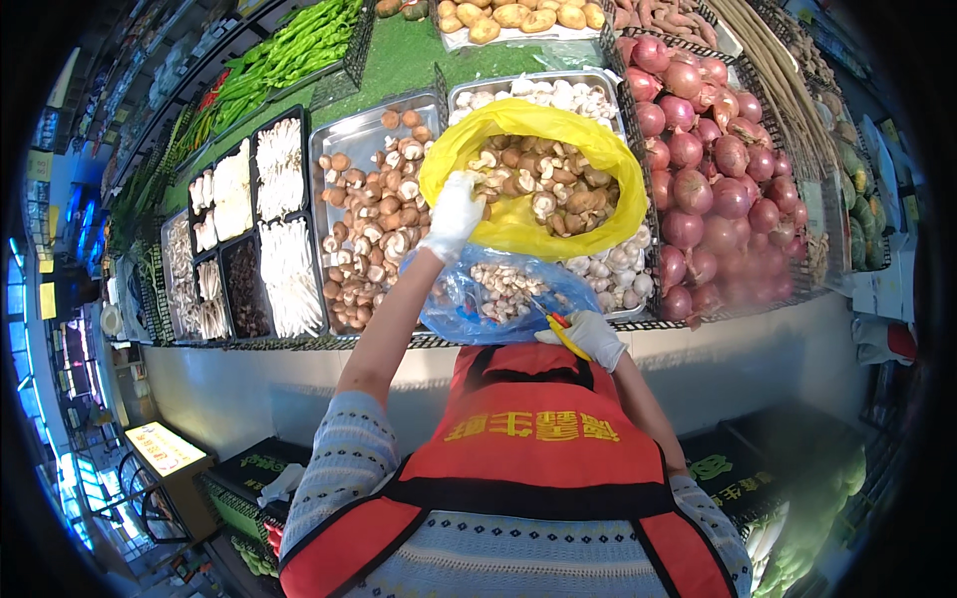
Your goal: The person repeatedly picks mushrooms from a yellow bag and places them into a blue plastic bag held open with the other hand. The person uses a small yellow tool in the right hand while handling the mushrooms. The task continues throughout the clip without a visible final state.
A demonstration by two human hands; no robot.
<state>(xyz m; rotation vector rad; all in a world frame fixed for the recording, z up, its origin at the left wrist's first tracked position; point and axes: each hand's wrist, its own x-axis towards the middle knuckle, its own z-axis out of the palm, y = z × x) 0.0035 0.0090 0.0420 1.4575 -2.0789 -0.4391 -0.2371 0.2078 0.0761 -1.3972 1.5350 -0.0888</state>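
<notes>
My left hand (454, 213), in a white glove, reaches over the near left rim of a yellow plastic bag (516, 238) and touches the shiitake mushrooms (553, 179) inside; whether its fingers grip one is hard to tell. My right hand (591, 338), also gloved, is closed on scissors (570, 340) with yellow and red handles, their blades pointing over a blue plastic bag (448, 306). Small cut mushroom stems (508, 288) lie in that blue bag, which sits between me and the yellow one. Left of both bags, a metal tray (323, 149) holds loose brown shiitake mushrooms (374, 217).
Red onions (691, 190) fill a crate at the right. White button mushrooms (561, 97) lie behind the yellow bag, garlic bulbs (617, 276) beside it. Black trays of enoki mushrooms (288, 276) stand at the left, green peppers (299, 52) and potatoes (512, 16) farther back.
</notes>
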